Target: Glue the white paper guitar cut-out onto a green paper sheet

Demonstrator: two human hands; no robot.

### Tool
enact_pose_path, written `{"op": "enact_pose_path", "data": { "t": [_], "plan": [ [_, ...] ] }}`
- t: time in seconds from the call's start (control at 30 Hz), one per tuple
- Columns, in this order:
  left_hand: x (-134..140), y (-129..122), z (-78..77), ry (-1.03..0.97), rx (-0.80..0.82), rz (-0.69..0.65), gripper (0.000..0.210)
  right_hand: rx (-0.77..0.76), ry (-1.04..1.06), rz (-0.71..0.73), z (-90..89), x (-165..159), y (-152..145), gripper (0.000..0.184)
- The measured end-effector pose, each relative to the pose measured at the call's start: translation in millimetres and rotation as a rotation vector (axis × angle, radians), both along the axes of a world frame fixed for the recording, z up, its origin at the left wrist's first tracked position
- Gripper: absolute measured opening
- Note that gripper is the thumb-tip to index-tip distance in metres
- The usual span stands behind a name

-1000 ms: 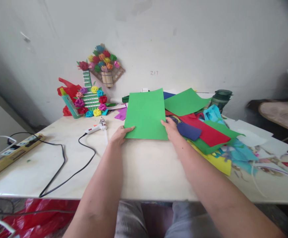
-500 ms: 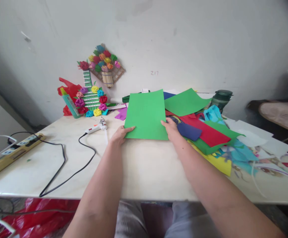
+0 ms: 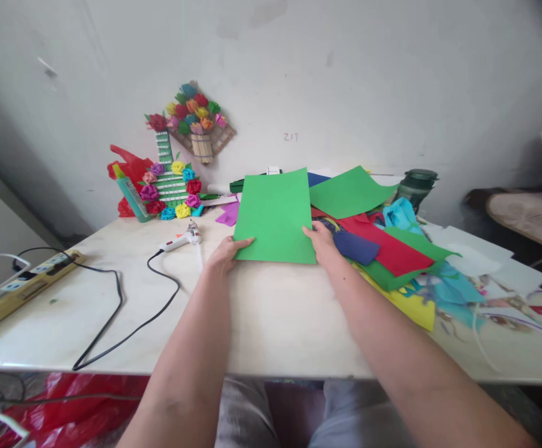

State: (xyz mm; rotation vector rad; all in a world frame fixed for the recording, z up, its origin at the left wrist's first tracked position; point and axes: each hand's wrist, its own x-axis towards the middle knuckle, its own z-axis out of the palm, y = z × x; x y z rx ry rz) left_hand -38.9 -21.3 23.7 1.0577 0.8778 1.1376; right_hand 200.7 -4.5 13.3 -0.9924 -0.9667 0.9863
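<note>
A flat sheet of green paper [image 3: 275,214] is held up above the table, tilted with its far edge raised. My left hand [image 3: 228,252] pinches its lower left corner, thumb on top and the other fingers underneath, out of sight. On the opposite side my right hand [image 3: 321,241] grips the lower right edge in the same way. Behind the right hand lies a heap of coloured paper, with another green sheet [image 3: 352,193], a red sheet [image 3: 392,246] and a dark blue piece [image 3: 357,247].
A white glue gun [image 3: 182,239] with a black cord lies left of the hands. A power strip [image 3: 28,286] is at the left edge. Paper-flower crafts [image 3: 172,180], a teal glue bottle [image 3: 132,198] and a dark green bottle [image 3: 417,188] stand along the wall.
</note>
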Motion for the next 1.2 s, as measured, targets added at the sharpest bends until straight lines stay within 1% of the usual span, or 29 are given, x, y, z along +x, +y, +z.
{"op": "enact_pose_path", "data": {
  "t": [0.23,0.7,0.93,1.1,1.13,1.2],
  "plan": [
    [0.3,0.1,0.4,-0.003,-0.011,0.013,0.040,-0.010,0.005,0.014,0.6,-0.2,-0.8,0.028],
    [1.1,-2.4,3.1,0.023,-0.031,0.029,0.039,-0.019,-0.027,-0.004,-0.1,0.8,-0.6,0.026],
    [0.3,-2.0,2.8,0.020,-0.025,0.024,0.038,-0.072,-0.042,-0.008,-1.8,1.0,2.3,0.026],
    [-0.5,-1.4,2.2,0.024,-0.032,0.022,0.038,-0.078,0.018,-0.042,-2.3,0.8,4.8,0.031],
    [-0.8,-1.1,2.0,0.024,-0.032,0.019,0.038,-0.079,0.032,-0.031,-2.5,1.2,5.1,0.032],
    [-1.5,-0.8,1.7,0.022,-0.029,0.014,0.036,-0.093,0.050,0.035,-3.1,2.7,5.3,0.028]
  ]
}}
